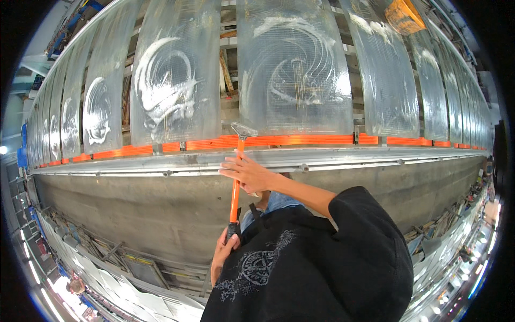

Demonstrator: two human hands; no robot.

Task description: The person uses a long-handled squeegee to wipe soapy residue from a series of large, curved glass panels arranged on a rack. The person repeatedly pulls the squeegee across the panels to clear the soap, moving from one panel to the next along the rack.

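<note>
Head view: looking down on a long-handled scraper (236, 177) with an orange shaft, held nearly upright ahead of the body. Long axis running from the black end piece low near the chest straight up to the metal blade head (244, 130), which sits against the lower edge of a soapy glass panel (292, 70), just above the orange strip (279, 140) along the panel bottoms. Left hand (222, 252) at the bottom end, grip clenched round the black butt of the handle, fingers wrapped. Right hand (248, 174) higher up, about midway along the shaft, so nearer the blade of the two; grip loose there, fingers stretched out flat across the shaft and pressing on it, not curled shut, though cannot tell whether the thumb closes behind. Blade lying up and slightly right of both hands. Swirled white soap marks showing on this panel and on the neighbouring panel (169, 80) to the left. Below the strip, a grey metal ledge (348, 158) and a concrete face (134, 209). Black sleeve (359, 231) filling the lower right.
</note>
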